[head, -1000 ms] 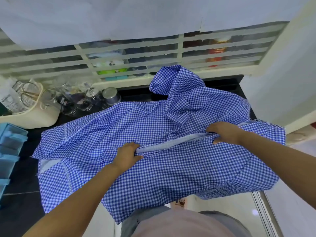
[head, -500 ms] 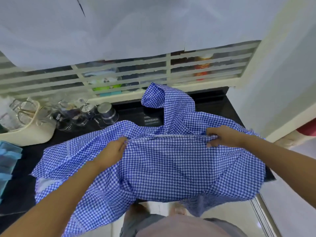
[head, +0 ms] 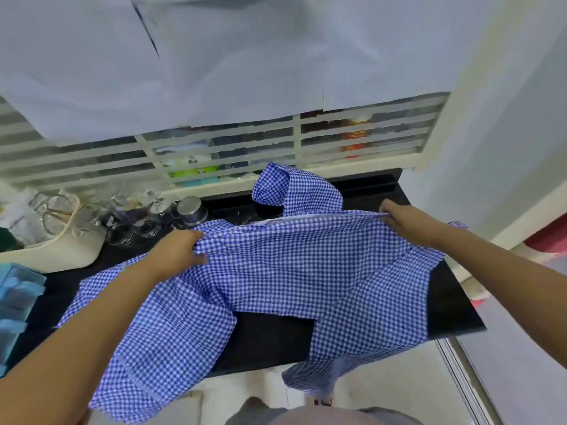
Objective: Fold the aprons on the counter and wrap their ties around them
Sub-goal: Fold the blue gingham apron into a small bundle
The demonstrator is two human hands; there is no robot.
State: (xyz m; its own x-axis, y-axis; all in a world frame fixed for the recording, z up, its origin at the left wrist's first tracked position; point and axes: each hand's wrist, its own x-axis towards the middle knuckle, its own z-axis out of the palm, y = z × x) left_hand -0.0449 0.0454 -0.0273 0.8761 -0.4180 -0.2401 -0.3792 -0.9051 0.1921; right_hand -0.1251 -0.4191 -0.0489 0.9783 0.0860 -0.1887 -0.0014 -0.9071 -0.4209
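Observation:
A blue-and-white checked apron (head: pixel 291 265) lies spread over the black counter (head: pixel 270 342), its near parts hanging past the front edge. My left hand (head: pixel 176 251) pinches the apron's upper edge on the left. My right hand (head: pixel 405 220) grips the same edge on the right. That edge is stretched taut and lifted between the two hands. A bunched flap of the apron (head: pixel 294 188) stands up behind the edge, near the back of the counter. No tie can be told apart from the cloth.
At the back left stand glass jars (head: pixel 138 216), a metal cup (head: pixel 191 210) and a cream basket (head: pixel 55 246) holding scissors. A light blue plastic rack (head: pixel 15 305) sits at the far left. A slatted window grille (head: pixel 214 148) runs behind. A white wall (head: pixel 506 148) closes the right.
Both hands have carried the gripped edge away from me toward the back of the counter and spread it wider. The near counter surface now shows under the cloth.

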